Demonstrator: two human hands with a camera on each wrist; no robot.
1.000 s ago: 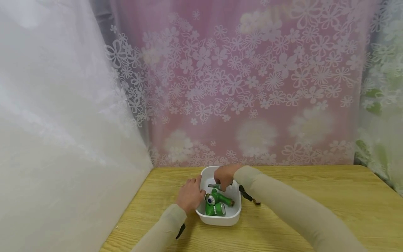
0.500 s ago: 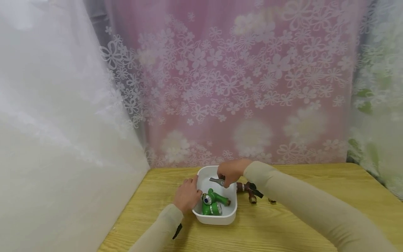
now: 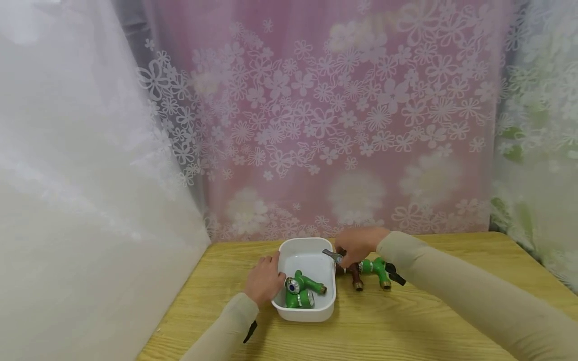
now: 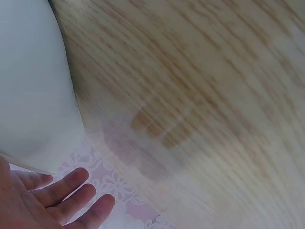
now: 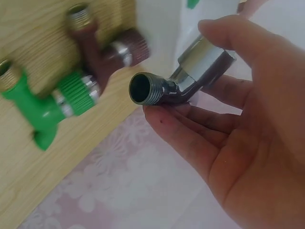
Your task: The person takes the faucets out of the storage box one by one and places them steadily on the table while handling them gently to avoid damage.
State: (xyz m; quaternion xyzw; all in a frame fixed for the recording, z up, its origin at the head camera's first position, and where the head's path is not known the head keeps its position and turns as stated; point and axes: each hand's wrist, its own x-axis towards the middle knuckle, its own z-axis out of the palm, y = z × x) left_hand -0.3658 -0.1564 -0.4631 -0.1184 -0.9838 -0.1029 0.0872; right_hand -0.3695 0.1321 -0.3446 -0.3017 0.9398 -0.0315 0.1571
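My right hand (image 3: 361, 243) grips a chrome angle valve (image 5: 202, 67) just past the right rim of a white basin (image 3: 304, 315). In the right wrist view its threaded end sticks out of the fingers, and in the head view a grey lever (image 3: 331, 254) points left over the rim. The left hand (image 3: 263, 282) rests on the basin's left rim. Its fingers (image 4: 71, 181) extend loosely along the outer wall. Two green valves, one with a round blue-centred knob (image 3: 293, 286) and one with a silver-ended cap (image 3: 301, 300), lie inside the basin's near half.
Right of the basin, a brown valve (image 3: 356, 280) and a green valve (image 3: 381, 275) with brass threaded ends lie in a row on the wooden table (image 3: 361, 331). A flowered curtain (image 3: 352, 150) hangs behind, and a white sheet (image 3: 90, 200) on the left.
My right hand has lifted the chrome valve out of the basin and carried it right, over the rim. The valves on the table have come into sight. The left hand stays on the rim.
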